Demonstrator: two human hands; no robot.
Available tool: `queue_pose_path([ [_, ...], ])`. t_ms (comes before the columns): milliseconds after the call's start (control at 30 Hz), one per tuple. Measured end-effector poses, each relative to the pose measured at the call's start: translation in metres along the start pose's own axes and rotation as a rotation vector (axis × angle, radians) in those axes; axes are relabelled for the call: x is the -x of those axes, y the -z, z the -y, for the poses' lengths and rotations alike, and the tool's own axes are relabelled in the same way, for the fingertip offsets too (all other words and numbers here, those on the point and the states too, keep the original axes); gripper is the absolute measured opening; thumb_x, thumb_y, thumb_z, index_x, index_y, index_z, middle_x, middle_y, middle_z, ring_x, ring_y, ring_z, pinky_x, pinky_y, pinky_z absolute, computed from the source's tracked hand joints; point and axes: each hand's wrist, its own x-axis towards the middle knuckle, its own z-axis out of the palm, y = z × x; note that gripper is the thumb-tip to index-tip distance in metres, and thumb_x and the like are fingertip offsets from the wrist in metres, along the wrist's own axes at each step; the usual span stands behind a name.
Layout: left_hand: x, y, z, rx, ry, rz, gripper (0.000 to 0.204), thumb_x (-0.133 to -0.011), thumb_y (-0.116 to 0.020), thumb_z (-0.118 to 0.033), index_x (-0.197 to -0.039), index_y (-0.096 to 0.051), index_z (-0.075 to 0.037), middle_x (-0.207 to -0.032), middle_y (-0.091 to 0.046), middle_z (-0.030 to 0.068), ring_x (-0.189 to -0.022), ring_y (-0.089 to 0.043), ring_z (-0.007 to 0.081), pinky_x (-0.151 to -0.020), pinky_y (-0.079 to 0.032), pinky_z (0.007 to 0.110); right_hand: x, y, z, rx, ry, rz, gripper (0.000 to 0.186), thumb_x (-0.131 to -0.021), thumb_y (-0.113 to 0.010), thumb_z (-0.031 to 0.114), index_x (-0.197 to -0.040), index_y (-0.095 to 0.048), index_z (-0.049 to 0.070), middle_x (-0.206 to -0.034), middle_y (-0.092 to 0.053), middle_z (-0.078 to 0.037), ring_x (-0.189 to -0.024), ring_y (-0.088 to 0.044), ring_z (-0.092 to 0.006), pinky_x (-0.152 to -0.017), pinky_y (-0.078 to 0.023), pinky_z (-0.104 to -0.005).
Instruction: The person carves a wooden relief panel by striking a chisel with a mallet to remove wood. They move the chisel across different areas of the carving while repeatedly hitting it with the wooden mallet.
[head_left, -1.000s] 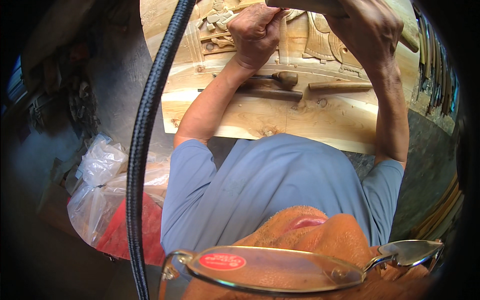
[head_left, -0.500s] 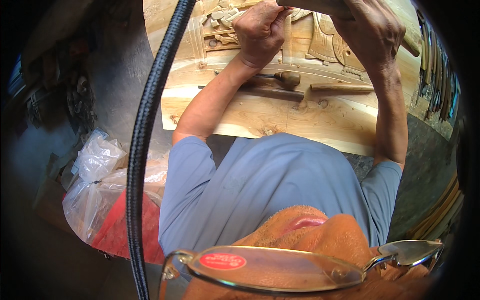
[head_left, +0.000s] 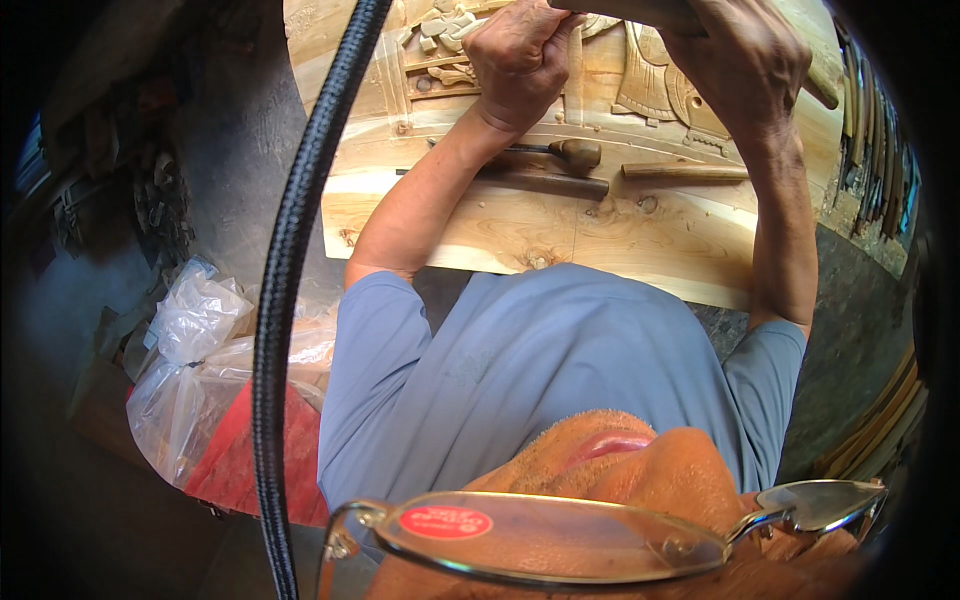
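At the top edge, over a carved wooden panel (head_left: 460, 215), both my hands are closed. My left hand (head_left: 518, 65) makes a fist with the thumb on top; what it grips is mostly hidden and cut off by the picture's edge. Close beside it, my right hand (head_left: 745, 60) is wrapped round a thick brown wooden mallet (head_left: 635, 12), whose other end sticks out past the hand. Raised relief carving (head_left: 655, 85) shows between my arms. Nearer me lie a chisel with a rounded wooden handle (head_left: 577, 153), a darker-handled tool (head_left: 545, 184) and a light wooden handle (head_left: 685, 173).
Many long-handled tools (head_left: 870, 150) stand in a row at the far right. A black braided cable (head_left: 290, 260) hangs across the left. Clear plastic bags (head_left: 190, 330) rest on a red surface (head_left: 255, 460) at my left. Wooden strips (head_left: 880, 425) lie low at the right.
Both hands keep their grips. My left fist has shifted very slightly to the left; the tools on the panel lie as before.
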Motion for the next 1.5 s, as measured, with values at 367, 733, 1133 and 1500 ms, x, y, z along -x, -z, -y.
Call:
queue_pose_path([
  [367,-0.011,-0.003,-0.010,-0.041,-0.123,-0.036,0.019,-0.087,-0.066,0.005,-0.101,-0.075,-0.005,-0.083,-0.069,0.0178,-0.065,-0.068,0.0288,-0.055,-0.049,0.042,-0.005,0.005,0.008,0.203,0.089,0.039,0.044,-0.078,-0.071,0.003,-0.119,-0.075,0.018,-0.098,-0.076,-0.010,-0.084,-0.073,-0.0296,-0.075,-0.058,-0.0425],
  [733,-0.002,-0.002,-0.002,-0.023,-0.059,-0.050,0.025,-0.084,-0.070,0.006,-0.107,-0.075,-0.005,-0.078,-0.068,0.0168,-0.063,-0.065,0.0311,-0.060,-0.050,0.040,0.006,-0.014,-0.008,-0.010,-0.033,-0.081,0.059,-0.076,-0.071,0.001,-0.131,-0.072,0.020,-0.118,-0.075,-0.016,-0.105,-0.075,-0.0308,-0.086,-0.061,-0.0401],
  [1133,-0.006,-0.005,-0.002,-0.004,-0.078,-0.043,0.027,-0.084,-0.069,0.006,-0.106,-0.076,-0.005,-0.080,-0.070,0.0171,-0.066,-0.067,0.0318,-0.061,-0.052,0.039,0.007,-0.010,0.001,-0.149,-0.194,-0.075,0.060,-0.076,-0.073,0.003,-0.133,-0.071,0.022,-0.116,-0.076,-0.014,-0.103,-0.075,-0.0289,-0.083,-0.062,-0.0383],
  [1500,-0.003,-0.001,0.002,-0.020,-0.058,-0.017,0.028,-0.083,-0.067,0.005,-0.106,-0.077,-0.006,-0.076,-0.069,0.0167,-0.063,-0.065,0.0309,-0.059,-0.050,0.040,-0.001,-0.001,0.003,0.036,-0.032,-0.019,0.059,-0.076,-0.072,0.001,-0.131,-0.072,0.020,-0.116,-0.076,-0.014,-0.102,-0.076,-0.0270,-0.084,-0.061,-0.0365],
])
